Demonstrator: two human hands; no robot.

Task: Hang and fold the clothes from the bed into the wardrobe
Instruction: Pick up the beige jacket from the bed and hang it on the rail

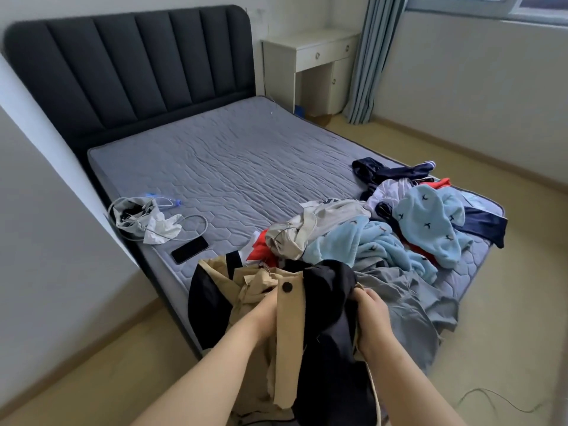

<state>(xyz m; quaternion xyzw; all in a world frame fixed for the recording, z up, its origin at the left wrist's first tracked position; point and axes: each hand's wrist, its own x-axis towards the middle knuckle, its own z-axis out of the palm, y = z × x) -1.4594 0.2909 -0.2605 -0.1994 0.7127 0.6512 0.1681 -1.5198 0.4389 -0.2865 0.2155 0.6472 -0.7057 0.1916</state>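
Our hands: our left hand (264, 315) and right hand (372, 318) each grip the coat, one on each side, a little apart.
Coat: the tan and black coat (290, 321) hangs between our arms, at the foot of the bed (230, 167).
Other clothes: a messy pile (368, 241) lies on the bed, just behind the coat.
Phone: a black phone (189, 249) lies flat near the cables (184, 229).

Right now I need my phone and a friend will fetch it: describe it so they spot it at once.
On the grey bed, go to the left edge near its foot. Beside the tangle of white cables lies the phone, the only flat, glossy black rectangle there.
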